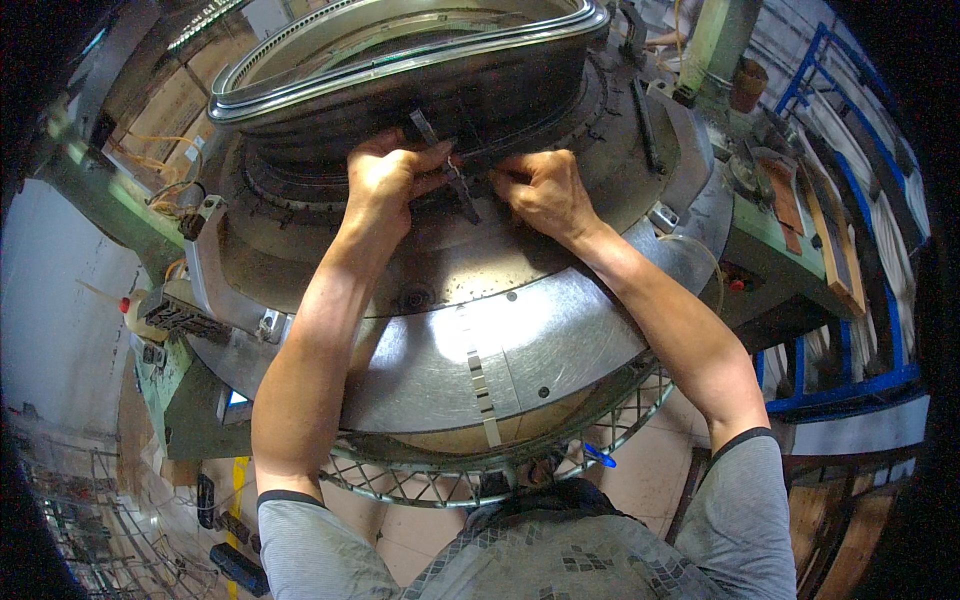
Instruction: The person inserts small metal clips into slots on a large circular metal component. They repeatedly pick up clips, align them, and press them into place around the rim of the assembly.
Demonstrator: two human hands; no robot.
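Note:
In front of me is a large round metal machine with a dark inner drum (340,140) and a bright rim above it. My left hand (385,175) is at the drum's near side, its fingers closed round a narrow, flat metal strip (424,126). The strip slants down to the right and its dark lower end lies over the ring. Close by on the right, my right hand (548,195) has its fingers curled and pinched together near the strip. What they hold, if anything, is hidden.
A shiny curved plate (560,345) with a row of small metal blocks (480,385) spans the machine's near edge. Green machine legs stand at both sides. A blue clip-like piece (600,456) hangs at the lower lattice rail. Blue racks (850,180) stand at right.

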